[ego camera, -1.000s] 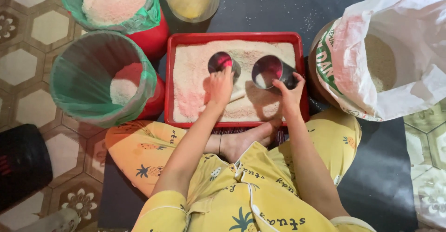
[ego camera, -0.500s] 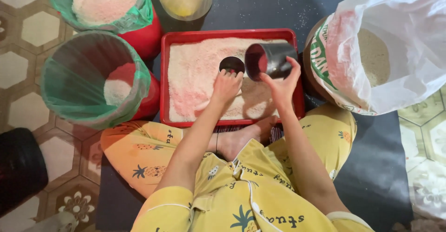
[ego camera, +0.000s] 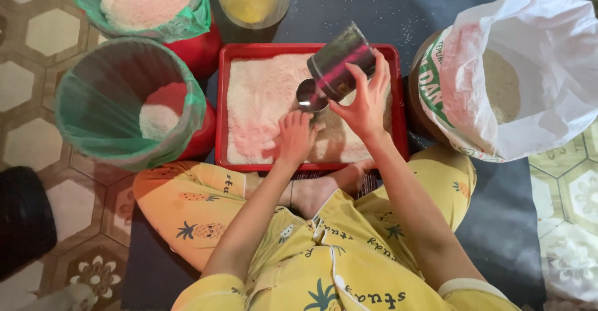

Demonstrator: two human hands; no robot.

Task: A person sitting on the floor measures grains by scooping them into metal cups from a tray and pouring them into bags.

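Head view: the right hand (ego camera: 364, 102) has lifted its metal cup (ego camera: 341, 62) off the red tray (ego camera: 398, 99), fingers wrapped around it, tilting toward a second cup (ego camera: 310, 94) which the left hand (ego camera: 293, 138) seemingly steadies; pouring looks underway.

A dark mat (ego camera: 473, 12) on tiled floor (ego camera: 31, 143) carries the red tray (ego camera: 219, 112), perhaps the white sack (ego camera: 536, 68) too.

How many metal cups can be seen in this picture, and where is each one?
2. One metal cup is held tilted in the right hand above the red tray. The other metal cup sits in the pale grains of the tray, just beyond the left hand. Others may be hidden.
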